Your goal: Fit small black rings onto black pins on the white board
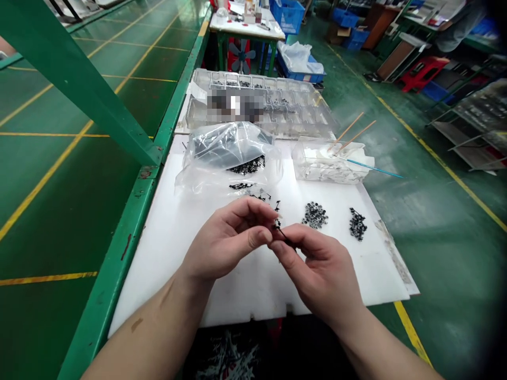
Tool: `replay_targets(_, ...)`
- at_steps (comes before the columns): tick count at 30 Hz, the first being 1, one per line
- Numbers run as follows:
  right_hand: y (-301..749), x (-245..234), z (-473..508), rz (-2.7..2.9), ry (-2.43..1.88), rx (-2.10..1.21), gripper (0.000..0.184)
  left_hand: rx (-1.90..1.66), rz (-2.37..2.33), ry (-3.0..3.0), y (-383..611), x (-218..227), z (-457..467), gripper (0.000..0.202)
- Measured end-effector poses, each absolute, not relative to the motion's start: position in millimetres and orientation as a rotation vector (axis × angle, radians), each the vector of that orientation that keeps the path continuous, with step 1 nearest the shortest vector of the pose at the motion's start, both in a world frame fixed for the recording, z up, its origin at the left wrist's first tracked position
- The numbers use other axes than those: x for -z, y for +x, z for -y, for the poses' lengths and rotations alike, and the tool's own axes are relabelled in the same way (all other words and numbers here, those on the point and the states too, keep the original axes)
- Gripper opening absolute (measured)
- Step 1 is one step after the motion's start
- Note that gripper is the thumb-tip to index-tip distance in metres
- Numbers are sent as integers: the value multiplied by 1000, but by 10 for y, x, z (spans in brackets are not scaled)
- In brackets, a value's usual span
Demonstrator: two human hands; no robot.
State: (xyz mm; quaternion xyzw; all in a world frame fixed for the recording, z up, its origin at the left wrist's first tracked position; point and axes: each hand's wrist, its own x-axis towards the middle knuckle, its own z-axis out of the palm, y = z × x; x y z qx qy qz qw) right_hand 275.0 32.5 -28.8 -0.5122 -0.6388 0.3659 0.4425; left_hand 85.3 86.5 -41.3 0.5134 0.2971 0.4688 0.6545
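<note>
Over the white board (166, 264), my two hands meet at the fingertips. My right hand (320, 258) is closed in a pinch on a thin black rod-like part (282, 232). At the part's far end, my left hand (225, 237) has its thumb and fingertips drawn together; what they hold there is too small to make out. Just beyond my fingers lie loose black parts (259, 196) in front of a clear plastic bag (233, 150) with more of them. Right of my hands are a pile of small dark rings (315, 215) and a heap of black parts (357, 224).
A clear box with white material (312, 163) holds two wooden sticks and a blue one (376, 168). Behind the bag stands a clear compartment tray (293, 119). A green metal frame (134, 221) runs along the left edge. A table with a fan (241, 55) stands farther back.
</note>
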Motion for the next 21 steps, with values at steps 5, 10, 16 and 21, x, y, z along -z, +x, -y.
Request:
replay_targets(5, 2758, 204, -256, 1554, -1242, -1007, 11, -1074, -607, 1071, 881, 374, -820, 15)
replay_targets(10, 2741, 159, -255, 1617, -1273, -1014, 25, -1064, -612, 1158, 901, 370, -806, 7)
replay_targets(16, 2812, 122, -201, 1743, -1220, -1127, 34, -1041, -558, 1255, 886, 375, -815, 7)
replay_targets(21, 2854, 143, -161, 1643, -1244, -1259, 28, -966, -500, 1128, 907, 379, -827, 23)
